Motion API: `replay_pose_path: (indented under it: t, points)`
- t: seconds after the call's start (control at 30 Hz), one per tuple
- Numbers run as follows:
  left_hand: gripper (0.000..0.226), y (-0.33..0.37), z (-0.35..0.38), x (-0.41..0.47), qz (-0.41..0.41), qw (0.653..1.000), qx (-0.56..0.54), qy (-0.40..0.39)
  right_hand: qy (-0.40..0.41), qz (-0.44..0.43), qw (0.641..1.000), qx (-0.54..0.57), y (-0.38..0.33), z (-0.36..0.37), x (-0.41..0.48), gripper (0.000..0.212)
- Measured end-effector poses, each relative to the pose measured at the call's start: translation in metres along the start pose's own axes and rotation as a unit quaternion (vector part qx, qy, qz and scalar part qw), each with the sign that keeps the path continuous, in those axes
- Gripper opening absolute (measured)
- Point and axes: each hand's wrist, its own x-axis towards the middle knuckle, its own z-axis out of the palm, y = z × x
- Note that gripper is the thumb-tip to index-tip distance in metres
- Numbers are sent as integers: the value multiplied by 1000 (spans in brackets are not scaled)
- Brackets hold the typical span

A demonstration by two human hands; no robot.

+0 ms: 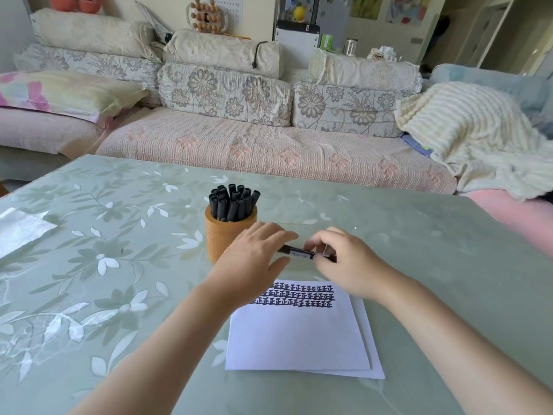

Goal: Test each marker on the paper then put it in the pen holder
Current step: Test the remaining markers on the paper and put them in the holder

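Table (419, 265) is covered in green floral sheet; a patterned sofa (269, 151) is seen behind. Beyond the left hand (254, 259), an orange pen holder (221, 235) packed with black pens (232, 202) is noted, its lower right side hidden by that hand. Paper (299, 339) with three rows of black marks lies nearer than both hands, one corner covered by the left wrist. A black marker (297, 253) is held level between the hands. Right hand (344, 262): fingers curled closely round its right end. Left hand: fingers nearly straight over the left end, thumb beneath; grip cannot be determined.
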Motion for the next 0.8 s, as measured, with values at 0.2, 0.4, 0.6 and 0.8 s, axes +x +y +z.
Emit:
replay_pose_path:
  t: [0.2,0.4,0.6,0.8]
  points:
    - [16,9,6,-4,-19,998,-57,-37,-13,42,993,112,17,-6,-28,44]
    - [12,20,11,-4,-48,996,-73,-36,60,107,926,356,21,-7,-29,23]
    - [18,36,24,-3,-33,989,-109,-98,62,130,826,544,19,-4,-21,6]
    - [38,43,20,2,-61,988,-117,-74,43,118,891,436,25,-3,-23,16]
